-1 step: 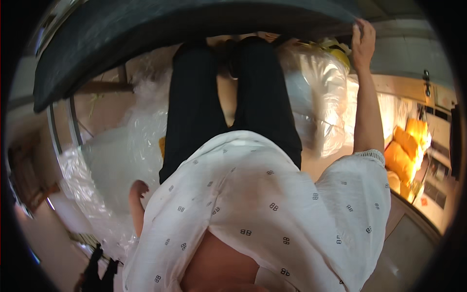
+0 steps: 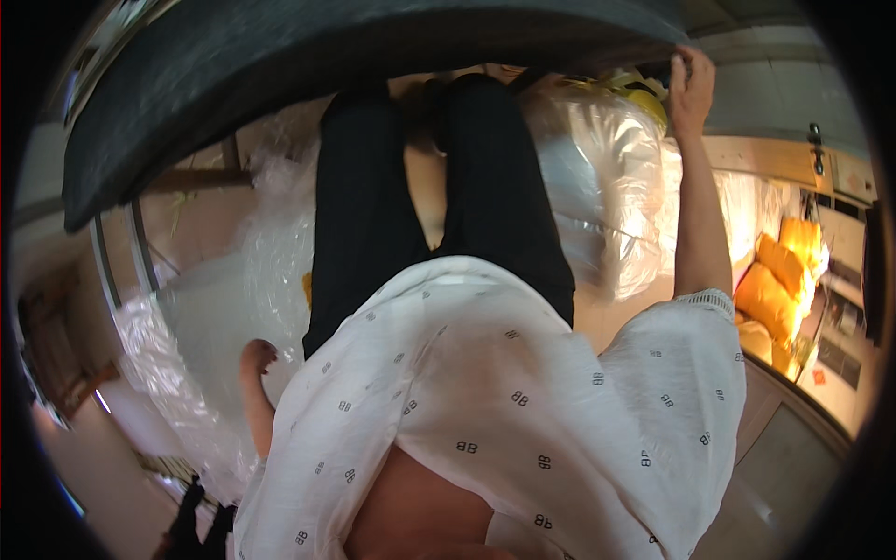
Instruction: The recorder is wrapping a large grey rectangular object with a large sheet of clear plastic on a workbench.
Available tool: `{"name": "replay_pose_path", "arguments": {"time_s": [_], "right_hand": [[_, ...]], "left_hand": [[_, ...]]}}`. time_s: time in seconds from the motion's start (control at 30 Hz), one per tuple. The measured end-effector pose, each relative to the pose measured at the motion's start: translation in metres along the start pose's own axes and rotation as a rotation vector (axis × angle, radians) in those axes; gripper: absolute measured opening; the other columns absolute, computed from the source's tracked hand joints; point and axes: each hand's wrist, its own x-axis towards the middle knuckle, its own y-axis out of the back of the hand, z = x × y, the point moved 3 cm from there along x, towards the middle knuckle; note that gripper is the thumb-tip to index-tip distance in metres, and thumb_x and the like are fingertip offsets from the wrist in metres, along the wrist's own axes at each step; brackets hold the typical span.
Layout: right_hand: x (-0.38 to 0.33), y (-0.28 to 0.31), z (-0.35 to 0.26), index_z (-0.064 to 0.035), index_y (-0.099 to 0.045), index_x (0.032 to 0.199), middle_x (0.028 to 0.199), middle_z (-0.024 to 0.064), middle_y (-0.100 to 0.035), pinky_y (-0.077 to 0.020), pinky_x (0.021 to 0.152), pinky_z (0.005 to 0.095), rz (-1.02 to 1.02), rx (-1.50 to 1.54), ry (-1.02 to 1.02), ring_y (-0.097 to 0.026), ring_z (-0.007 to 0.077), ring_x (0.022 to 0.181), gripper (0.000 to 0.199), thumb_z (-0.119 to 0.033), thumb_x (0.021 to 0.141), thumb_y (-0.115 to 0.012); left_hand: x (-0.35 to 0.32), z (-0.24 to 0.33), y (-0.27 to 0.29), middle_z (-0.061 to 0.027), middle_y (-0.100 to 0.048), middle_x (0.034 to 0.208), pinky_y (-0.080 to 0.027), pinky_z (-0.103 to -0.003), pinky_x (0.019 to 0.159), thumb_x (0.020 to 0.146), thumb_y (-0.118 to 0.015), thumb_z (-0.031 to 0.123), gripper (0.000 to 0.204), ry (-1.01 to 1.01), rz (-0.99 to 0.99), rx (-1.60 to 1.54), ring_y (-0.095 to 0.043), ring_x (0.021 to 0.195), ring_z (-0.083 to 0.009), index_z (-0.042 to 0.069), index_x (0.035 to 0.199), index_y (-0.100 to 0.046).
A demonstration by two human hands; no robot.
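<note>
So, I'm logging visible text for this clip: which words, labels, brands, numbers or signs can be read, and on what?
White shirt: small dark letter motifs, repeated all over; legible in places, but I won't copy them out.
Small red patch, far right: too small and blurred to tell.
Dark piece at the right hand: no text seen.

Right fingers at dark material edge; left fingers loosely bent near plastic.

Warm light brightens orange bundles at right, while grey bars show against pale floor at left.
</note>
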Motion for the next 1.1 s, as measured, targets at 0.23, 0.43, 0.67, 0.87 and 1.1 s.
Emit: {"name": "replay_pose_path", "arguments": {"time_s": [0.23, 0.43, 0.67, 0.87, 1.1], "right_hand": [[-0.206, -0.081, 0.143, -0.0035, -0.062, 0.096, 0.078, 0.0068, -0.064, -0.0484, 0.062, 0.0280, -0.286, 0.349, -0.962, -0.061, 0.0167, 0.065, 0.019, -0.019, 0.086, -0.056], [-0.291, -0.138, 0.135, -0.0032, -0.062, 0.091, 0.073, 0.0111, -0.066, -0.0507, 0.067, 0.0328, -0.485, 0.256, -1.481, -0.064, 0.0214, 0.070, 0.034, -0.036, 0.085, -0.055], [-0.304, -0.087, 0.103, -0.0005, -0.056, 0.103, 0.101, 0.0217, -0.062, -0.0472, 0.080, 0.0409, -0.919, -0.301, -1.295, -0.060, 0.0324, 0.096, 0.046, -0.042, 0.083, -0.054], [-0.343, -0.028, 0.093, -0.0007, -0.055, 0.095, 0.096, 0.0162, -0.063, -0.0492, 0.072, 0.0326, -0.331, 0.512, -1.625, -0.063, 0.0224, 0.087, 0.020, -0.018, 0.088, -0.049], [-0.290, 0.055, 0.055, -0.0033, -0.057, 0.096, 0.095, 0.0103, -0.063, -0.0471, 0.078, 0.0282, 0.492, 0.728, -1.335, -0.061, 0.0178, 0.088, 0.018, -0.013, 0.094, -0.042]], "left_hand": [[-0.171, 0.237, 0.140, -0.0131, -0.051, 0.060, -0.042, -0.035, 0.053, 0.087, -0.053, 0.020, 0.024, -0.820, 0.874, -0.017, -0.053, 0.052, -0.0251, 0.001, 0.073, -0.051], [-0.230, 0.380, 0.138, -0.0123, -0.046, 0.057, -0.038, -0.034, 0.048, 0.084, -0.057, 0.019, 0.028, -1.380, 0.884, 0.203, -0.048, 0.050, -0.0287, 0.001, 0.065, -0.048], [-0.276, 0.511, 0.109, -0.0053, -0.040, 0.049, -0.032, -0.031, 0.040, 0.079, -0.063, 0.020, 0.031, -1.959, 0.804, 0.359, -0.045, 0.042, -0.0208, 0.006, 0.056, -0.049], [-0.301, 0.565, 0.084, -0.0038, -0.037, 0.048, -0.029, -0.029, 0.038, 0.077, -0.065, 0.023, 0.032, -2.268, 0.719, 0.405, -0.041, 0.040, -0.0184, 0.008, 0.054, -0.049], [-0.334, 0.597, 0.036, -0.0067, -0.045, 0.052, -0.036, -0.029, 0.043, 0.077, -0.061, 0.006, 0.020, -2.173, 0.408, 0.154, -0.048, 0.045, -0.0211, 0.002, 0.060, -0.053]]}}
